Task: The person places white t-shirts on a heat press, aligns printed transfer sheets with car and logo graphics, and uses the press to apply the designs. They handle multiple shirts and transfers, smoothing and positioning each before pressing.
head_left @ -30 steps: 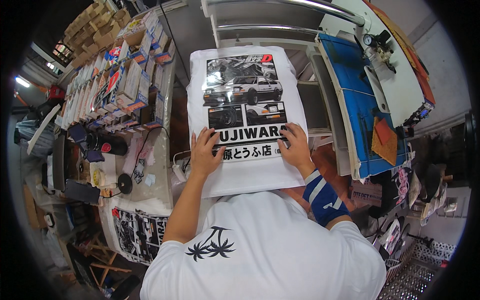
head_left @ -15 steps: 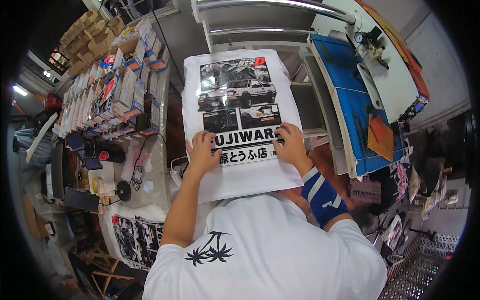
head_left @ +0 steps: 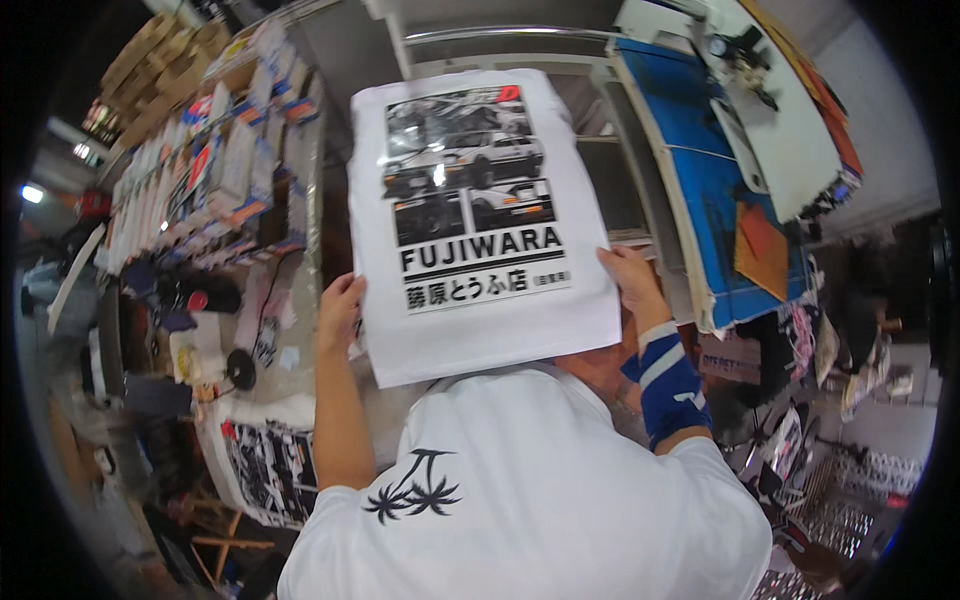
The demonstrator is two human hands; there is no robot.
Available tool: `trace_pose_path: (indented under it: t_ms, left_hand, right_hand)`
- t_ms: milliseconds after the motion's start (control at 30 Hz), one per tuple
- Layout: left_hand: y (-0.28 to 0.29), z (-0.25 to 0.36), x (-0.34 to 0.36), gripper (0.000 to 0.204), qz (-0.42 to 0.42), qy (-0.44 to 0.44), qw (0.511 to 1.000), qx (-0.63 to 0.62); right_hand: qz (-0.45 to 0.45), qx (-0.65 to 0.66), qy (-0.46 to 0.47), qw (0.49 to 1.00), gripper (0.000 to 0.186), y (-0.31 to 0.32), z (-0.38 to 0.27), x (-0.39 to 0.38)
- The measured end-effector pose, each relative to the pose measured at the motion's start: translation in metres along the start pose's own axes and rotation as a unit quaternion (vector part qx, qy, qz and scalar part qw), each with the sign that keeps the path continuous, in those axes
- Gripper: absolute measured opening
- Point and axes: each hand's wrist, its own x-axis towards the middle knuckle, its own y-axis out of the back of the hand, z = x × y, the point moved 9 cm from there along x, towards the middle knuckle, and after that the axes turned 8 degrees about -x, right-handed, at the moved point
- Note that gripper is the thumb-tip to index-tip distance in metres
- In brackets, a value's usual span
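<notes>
In front of me a white printed shirt (head_left: 490,215) lies stretched out flat, its sleeves not in sight. The print shows a black and white car, smaller car panels, bold black lettering and a red mark, with a glossy shine on its upper part. My left hand (head_left: 341,312) is closed at the shirt's left edge, low down. On the opposite edge, my right hand (head_left: 632,280) grips the cloth with the thumb over it; some fingers are hidden behind. A blue wristband with white stripes (head_left: 668,385) sits on my right forearm.
Stacked cardboard boxes (head_left: 235,170) fill the left side. On the lower left lies a second printed white cloth (head_left: 270,460). A blue-topped board (head_left: 690,165) stands at the right, with an orange pad (head_left: 760,255) on it. A metal rail (head_left: 510,33) crosses the far end.
Both hands have left the lower print and moved outward to the shirt's side edges, uncovering the lettering. The shirt appears slightly shifted and tilted in view.
</notes>
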Motion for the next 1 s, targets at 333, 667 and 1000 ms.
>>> trace_pose_path:
  t_ms: [333,667,1000]
  left_hand:
    - [-0.006,0.02,-0.031,0.016,-0.028,-0.001,0.999,-0.019]
    - [-0.01,0.026,-0.034,0.034,-0.06,-0.074,0.994,-0.055]
    - [-0.007,0.031,-0.061,0.038,-0.099,-0.097,0.983,0.117]
  right_hand:
    - [0.009,0.057,-0.008,0.998,0.017,0.005,0.0,-0.009]
    - [0.012,0.088,0.01,0.996,0.02,0.011,0.014,-0.007]
    - [-0.024,0.067,0.01,0.997,0.032,0.021,0.017,-0.03]
